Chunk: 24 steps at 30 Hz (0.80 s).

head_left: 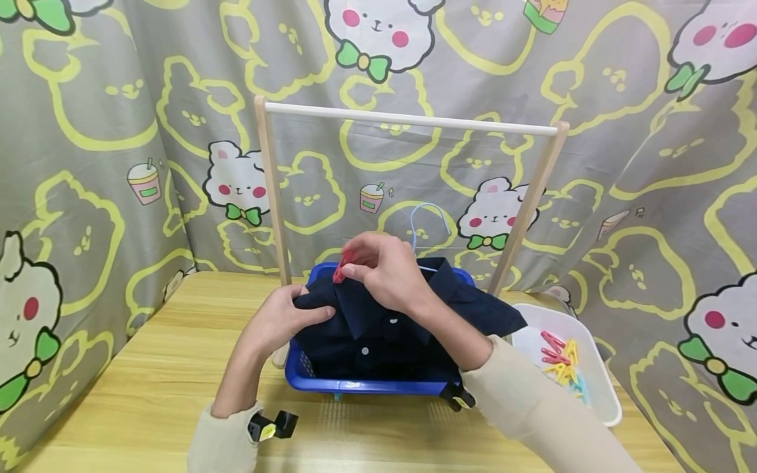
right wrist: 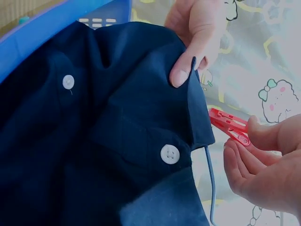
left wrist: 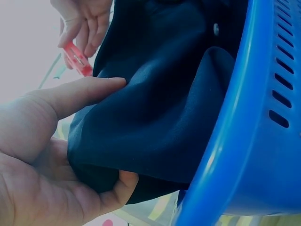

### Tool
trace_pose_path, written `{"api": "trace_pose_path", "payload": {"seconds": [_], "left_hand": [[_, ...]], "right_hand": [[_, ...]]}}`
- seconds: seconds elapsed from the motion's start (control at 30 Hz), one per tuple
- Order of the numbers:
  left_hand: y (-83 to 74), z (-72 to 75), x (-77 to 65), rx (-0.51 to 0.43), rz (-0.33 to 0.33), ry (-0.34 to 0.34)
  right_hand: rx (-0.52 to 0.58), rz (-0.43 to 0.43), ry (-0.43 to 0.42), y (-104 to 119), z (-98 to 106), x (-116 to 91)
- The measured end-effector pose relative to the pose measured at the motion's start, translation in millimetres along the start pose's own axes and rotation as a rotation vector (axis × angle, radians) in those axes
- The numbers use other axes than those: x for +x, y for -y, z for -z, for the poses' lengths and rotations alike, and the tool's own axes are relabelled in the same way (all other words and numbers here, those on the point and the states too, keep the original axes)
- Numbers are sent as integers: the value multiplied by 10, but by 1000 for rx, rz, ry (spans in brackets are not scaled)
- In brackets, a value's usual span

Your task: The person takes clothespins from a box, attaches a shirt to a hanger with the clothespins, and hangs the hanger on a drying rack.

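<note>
A dark navy shirt (head_left: 378, 341) with white buttons lies over the blue basket (head_left: 378, 386), a light blue hanger (head_left: 430, 205) rising from its collar. My left hand (head_left: 290, 316) grips the shirt's shoulder, thumb on top and fingers beneath the cloth, as the left wrist view shows. Between the thumb and fingers of my right hand (head_left: 387, 269) is a red clothespin (right wrist: 230, 126). The clothespin's tip is right at the shirt's edge near the collar in the right wrist view.
A wooden rack with a white crossbar (head_left: 408, 118) stands around the basket, its posts left and right. To the right, a white tray (head_left: 612, 401) holds several red, yellow and teal clothespins. A patterned curtain (head_left: 313, 79) hangs behind the wooden table (head_left: 160, 368).
</note>
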State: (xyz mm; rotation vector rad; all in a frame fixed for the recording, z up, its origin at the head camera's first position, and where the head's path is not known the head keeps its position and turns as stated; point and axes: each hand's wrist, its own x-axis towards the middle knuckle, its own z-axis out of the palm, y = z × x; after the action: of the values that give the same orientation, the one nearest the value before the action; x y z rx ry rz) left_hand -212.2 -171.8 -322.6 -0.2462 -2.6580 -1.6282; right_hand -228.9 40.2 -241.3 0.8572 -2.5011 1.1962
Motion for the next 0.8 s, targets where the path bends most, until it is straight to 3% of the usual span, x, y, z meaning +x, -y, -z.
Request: {"api": "trace_pose_path", "payload": {"seconds": [0.5,0.8], "left_hand": [[3,13,4,-6,0,5],[23,11,10,-59,-8,11]], "right_hand": [[-8,66,-19,2,-107,-27],[-33,98,-42,1,-117,-19]]}}
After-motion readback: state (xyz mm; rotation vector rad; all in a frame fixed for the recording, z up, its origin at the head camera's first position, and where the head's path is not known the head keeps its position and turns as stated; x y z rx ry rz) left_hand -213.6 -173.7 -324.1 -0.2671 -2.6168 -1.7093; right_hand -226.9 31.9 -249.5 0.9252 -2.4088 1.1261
